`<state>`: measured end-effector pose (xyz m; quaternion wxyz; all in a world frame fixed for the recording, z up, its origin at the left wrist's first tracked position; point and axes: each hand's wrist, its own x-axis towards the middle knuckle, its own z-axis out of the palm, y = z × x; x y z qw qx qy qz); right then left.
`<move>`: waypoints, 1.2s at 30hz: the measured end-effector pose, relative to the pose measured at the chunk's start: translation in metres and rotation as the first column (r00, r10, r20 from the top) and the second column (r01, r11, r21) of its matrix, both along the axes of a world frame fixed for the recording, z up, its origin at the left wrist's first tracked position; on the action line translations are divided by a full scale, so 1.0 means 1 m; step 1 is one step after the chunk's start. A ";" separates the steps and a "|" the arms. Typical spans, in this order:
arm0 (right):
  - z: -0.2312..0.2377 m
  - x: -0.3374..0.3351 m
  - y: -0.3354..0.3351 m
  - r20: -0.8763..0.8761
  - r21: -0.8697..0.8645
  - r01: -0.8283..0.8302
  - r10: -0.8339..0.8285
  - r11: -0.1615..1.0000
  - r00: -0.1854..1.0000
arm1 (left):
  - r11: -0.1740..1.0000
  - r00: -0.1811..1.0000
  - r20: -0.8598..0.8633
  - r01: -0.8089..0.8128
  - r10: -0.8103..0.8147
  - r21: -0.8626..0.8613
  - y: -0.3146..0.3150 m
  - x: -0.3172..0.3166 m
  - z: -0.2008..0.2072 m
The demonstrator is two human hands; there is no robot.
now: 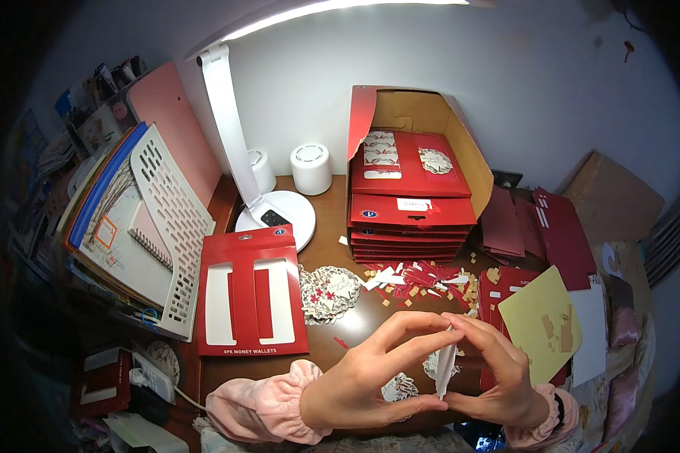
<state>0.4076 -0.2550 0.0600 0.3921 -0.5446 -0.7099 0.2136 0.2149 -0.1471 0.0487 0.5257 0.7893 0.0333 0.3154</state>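
- White strip (446, 368) btwn both hands: lower end hidden behind fingers (423, 400), kind unclear.
- Lacy cutout (397, 388) mostly covered by left hand (359, 377).
- Lamp (230, 121) head cut off at top edge.

Your hands (370, 377) (499, 370) pinch a thin white strip (445, 366) over bare brown desk (355, 313). Ahead of the grip: clear wood, then a paper doily (329, 293) and red-and-white scraps (419, 278). Ahead-left, a flat red card (251, 302) blocks little. Right of the grip, a yellow sheet (540, 321) crowds close. Far ahead, an open carton (415, 181) walls things off.
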 end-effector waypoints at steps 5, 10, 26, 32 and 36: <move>-0.003 0.004 -0.001 -0.086 -0.050 -0.055 0.050 0.997 0.995 | 0.989 0.997 0.017 -0.071 0.070 0.128 0.004 -0.001 0.002; -0.002 0.008 -0.003 -0.181 -0.101 -0.115 0.095 0.988 0.979 | 0.995 0.999 0.008 -0.048 0.047 0.087 0.005 -0.003 0.000; -0.003 0.003 0.000 -0.105 -0.084 -0.039 0.030 0.996 0.994 | 0.997 0.998 0.018 -0.057 0.055 0.061 -0.003 -0.002 0.001; -0.004 0.004 0.001 -0.133 -0.080 -0.061 0.050 0.995 0.990 | 0.999 0.999 0.002 -0.036 0.036 0.039 0.002 -0.005 0.004; -0.001 0.006 0.001 -0.203 -0.121 -0.106 0.080 0.987 0.976 | 0.993 1.000 0.004 -0.029 0.028 0.112 0.004 -0.007 0.006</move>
